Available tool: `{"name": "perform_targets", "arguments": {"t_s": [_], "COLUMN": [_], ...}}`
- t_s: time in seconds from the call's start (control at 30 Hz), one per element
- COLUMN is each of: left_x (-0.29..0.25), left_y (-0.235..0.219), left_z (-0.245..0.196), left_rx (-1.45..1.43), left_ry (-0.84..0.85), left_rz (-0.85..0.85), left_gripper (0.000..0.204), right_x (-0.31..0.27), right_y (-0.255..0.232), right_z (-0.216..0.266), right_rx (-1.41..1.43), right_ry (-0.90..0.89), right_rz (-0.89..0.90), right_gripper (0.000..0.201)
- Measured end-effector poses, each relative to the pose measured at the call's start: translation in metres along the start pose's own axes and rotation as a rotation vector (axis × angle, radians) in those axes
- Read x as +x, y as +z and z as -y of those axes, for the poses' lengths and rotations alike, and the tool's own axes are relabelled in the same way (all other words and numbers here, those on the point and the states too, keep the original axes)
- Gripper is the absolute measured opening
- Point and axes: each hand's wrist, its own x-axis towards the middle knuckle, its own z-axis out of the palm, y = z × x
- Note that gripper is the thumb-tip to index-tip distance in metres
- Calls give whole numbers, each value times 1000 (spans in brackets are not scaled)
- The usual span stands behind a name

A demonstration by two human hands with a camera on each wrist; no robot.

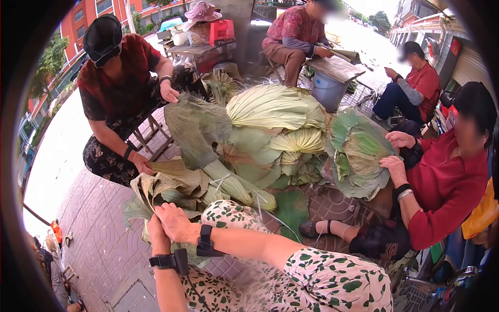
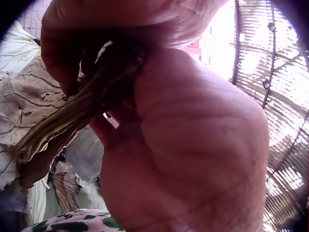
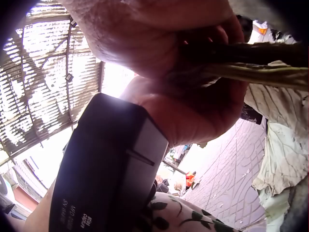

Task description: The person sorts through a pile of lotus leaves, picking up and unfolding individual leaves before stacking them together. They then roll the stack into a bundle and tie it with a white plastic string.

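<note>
In the head view my left hand (image 1: 158,235) and right hand (image 1: 176,222) are close together at lower left, above the patterned trousers. Both grip the gathered edge of a bunch of large, dried, brownish-green lotus leaves (image 1: 174,188). The wrist views show the creased leaf bundle (image 2: 63,116) running out from between the two hands. Its folded strip (image 3: 265,73) extends to the right in the right wrist view. Fingers and palms hide the gripped end. Beyond my hands, a long folded pale-green leaf bundle (image 1: 234,186) lies tied with white string.
A big pile of folded lotus leaves (image 1: 267,106) fills the middle. One person (image 1: 122,83) sits opposite at left, touching leaves; another (image 1: 447,177) at right holds a leaf stack (image 1: 358,156). Two more people sit behind, near a blue bucket (image 1: 328,91). Patterned paving (image 1: 99,229) lies at left.
</note>
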Motion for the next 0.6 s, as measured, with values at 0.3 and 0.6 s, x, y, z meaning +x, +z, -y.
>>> {"name": "perform_targets", "arguments": {"t_s": [0.3, 0.6], "left_x": [0, -2], "left_y": [-6, 10], "left_z": [-1, -7], "left_rx": [140, 112], "left_ry": [43, -69], "left_rz": [169, -155], "left_gripper": [37, 29], "right_x": [0, -2], "right_y": [1, -3], "right_z": [0, 2], "right_rx": [1, -4], "right_ry": [14, 20], "right_rz": [-2, -11], "right_gripper": [33, 26]}}
